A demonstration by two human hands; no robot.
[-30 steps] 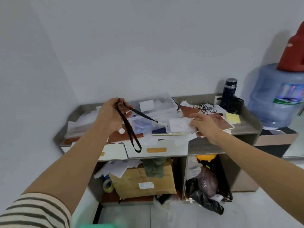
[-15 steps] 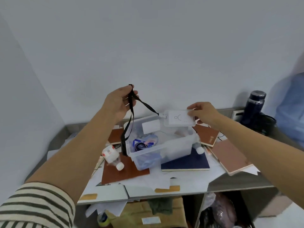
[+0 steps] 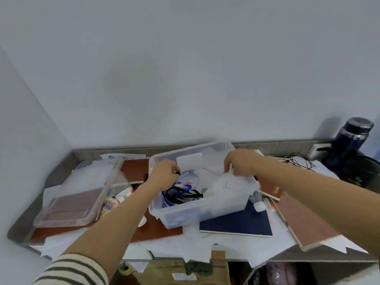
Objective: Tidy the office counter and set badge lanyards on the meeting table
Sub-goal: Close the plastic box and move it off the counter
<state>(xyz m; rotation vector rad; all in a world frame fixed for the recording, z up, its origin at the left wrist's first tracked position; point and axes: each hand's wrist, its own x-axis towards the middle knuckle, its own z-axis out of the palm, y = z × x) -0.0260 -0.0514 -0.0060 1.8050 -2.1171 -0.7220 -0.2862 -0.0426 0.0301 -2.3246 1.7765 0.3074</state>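
Note:
A clear plastic box [image 3: 185,212] stands in the middle of the cluttered counter [image 3: 18,229]. Both my hands reach down into it. My left hand [image 3: 164,174] grips the black lanyard strap [image 3: 183,194], which lies bunched in the box's left half. My right hand [image 3: 240,163] has its fingers curled on the top edge of the white badge holder [image 3: 226,185], which lies flat in the right half. The view is blurred, so the exact grip on the badge is unclear. Another white card [image 3: 190,159] leans against the box's back wall.
The box's clear lid [image 3: 67,202] lies at the left on brown boards. A navy notebook [image 3: 236,224] and a small white bottle [image 3: 258,200] lie right of the box. At the far right are a brown board [image 3: 304,221], cables [image 3: 298,161] and a dark flask [image 3: 353,138]. Loose papers overhang the front edge.
Both hands have dropped from above the box down into it, carrying the lanyard and badge inside. The view has moved closer to the counter.

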